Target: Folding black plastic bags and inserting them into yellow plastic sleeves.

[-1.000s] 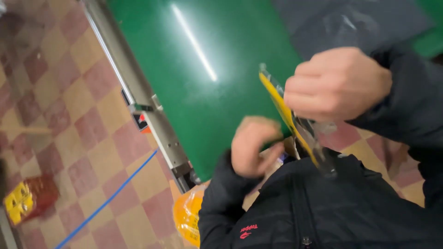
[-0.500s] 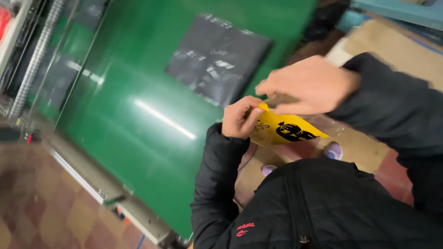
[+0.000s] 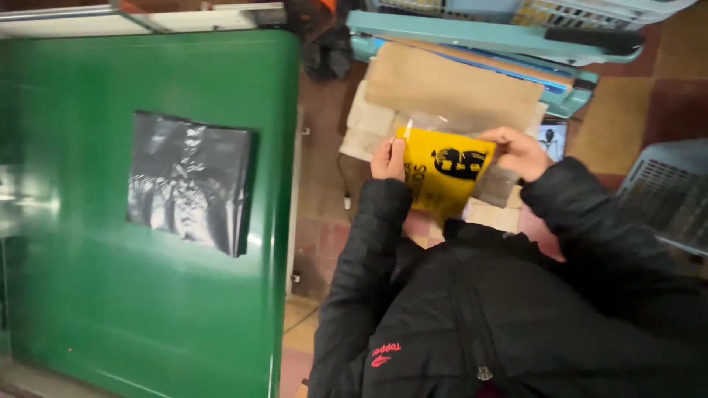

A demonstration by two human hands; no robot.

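while the left hand (image 3: 389, 159) and right hand (image 3: 521, 152) pinch the yellow bag (image 3: 441, 177) at its nine and three o'clock edges, it looks light, limp and slippery.

The yellow packet (image 3: 441, 177) looks like glossy plastic film. Beyond it lies matt brown cardboard (image 3: 450, 92). Left of the packet, a crinkled, shiny black plastic bag (image 3: 190, 180) rests on a smooth, glossy green surface (image 3: 110, 309).
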